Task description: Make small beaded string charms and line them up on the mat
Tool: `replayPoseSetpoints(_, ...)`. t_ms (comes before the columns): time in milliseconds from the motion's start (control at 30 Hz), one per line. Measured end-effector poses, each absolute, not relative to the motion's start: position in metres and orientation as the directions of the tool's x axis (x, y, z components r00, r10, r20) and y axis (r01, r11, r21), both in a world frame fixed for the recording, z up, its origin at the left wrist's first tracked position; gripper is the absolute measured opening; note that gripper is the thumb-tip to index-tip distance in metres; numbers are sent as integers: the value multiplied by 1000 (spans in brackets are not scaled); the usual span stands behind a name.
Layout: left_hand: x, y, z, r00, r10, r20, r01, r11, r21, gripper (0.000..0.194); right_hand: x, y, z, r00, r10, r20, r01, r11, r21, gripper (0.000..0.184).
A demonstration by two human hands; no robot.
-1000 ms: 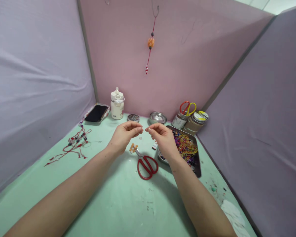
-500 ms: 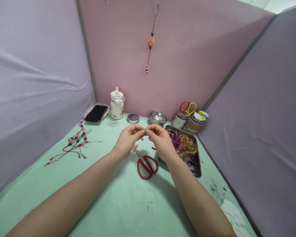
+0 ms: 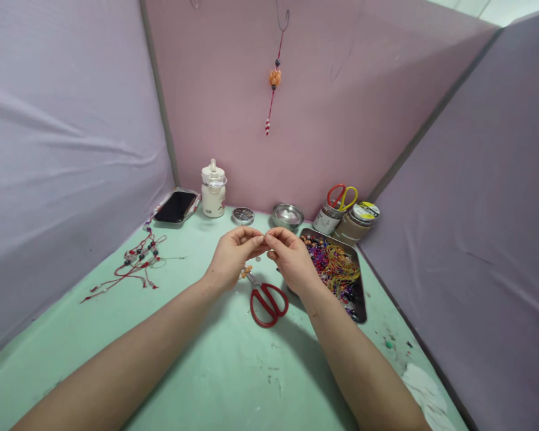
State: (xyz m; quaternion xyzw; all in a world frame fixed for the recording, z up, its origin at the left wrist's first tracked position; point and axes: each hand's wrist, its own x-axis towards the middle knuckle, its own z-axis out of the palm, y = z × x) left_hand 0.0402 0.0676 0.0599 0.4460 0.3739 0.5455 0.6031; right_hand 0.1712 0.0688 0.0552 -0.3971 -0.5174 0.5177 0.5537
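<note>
My left hand (image 3: 233, 254) and my right hand (image 3: 291, 257) meet fingertip to fingertip above the table, each closed in a pinch. Whatever lies between the fingertips is too small to make out. Below them, red-handled scissors (image 3: 269, 304) lie on the green table, blades pointing away to the upper left. Small orange beads (image 3: 246, 271) rest by the blade tips, partly behind my left hand. Just right of my right hand is a dark metal tray (image 3: 362, 299) of mixed beads and a bundle of yellow-green cords (image 3: 341, 266).
Along the back stand a phone (image 3: 176, 206), a white bottle (image 3: 213, 190), a round tin (image 3: 243, 215), a metal bowl (image 3: 287, 215), a can (image 3: 327, 216) holding scissors and a lidded jar (image 3: 357, 224). Red beaded strings (image 3: 139, 257) lie left. A beaded ornament (image 3: 275, 78) hangs from a hook.
Both hands stay almost in place. The right hand's lower fingers have shifted slightly under the pinch; the scissors and beads have not moved.
</note>
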Motion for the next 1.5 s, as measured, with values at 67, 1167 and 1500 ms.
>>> replayPoseSetpoints(67, 41, 67, 61, 139, 990, 19, -325, 28, 945, 24, 170, 68, 56, -71, 986, 151, -166, 138, -976, 17)
replayPoseSetpoints(1167, 36, 70, 61, -88, 961, 263, -276, -278, 920, 23, 164, 64, 53, -118, 959, 257, 243, 279, -929, 24)
replayPoseSetpoints(1500, 37, 60, 71, -129, 940, 315, -282, -339, 897, 23, 152, 56, 50, -143, 920, 365, 259, 391, -883, 8)
